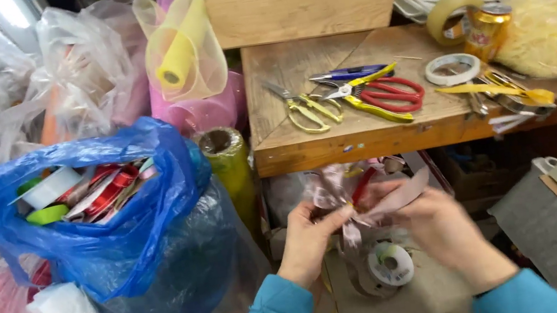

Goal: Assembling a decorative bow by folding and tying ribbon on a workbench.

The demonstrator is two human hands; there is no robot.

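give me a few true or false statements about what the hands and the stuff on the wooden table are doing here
1. Both hands, left hand and right hand, hold a pale ribbon bow. True.
2. The red-handled scissors lie on the floor. False: they lie on the wooden table.
3. A ribbon spool sits below the hands. True.
4. The blue plastic bag is on the table. False: it sits left of it, holding ribbon rolls.
5. A tape roll lies on the table. True.

- Left hand (308,239) is up, fingers curled, thumb and fingertips pinched together.
- Right hand (443,225) is opposite and close by, back to the camera, fingers bent inward.
- Both forearms rise from below in teal sleeves.
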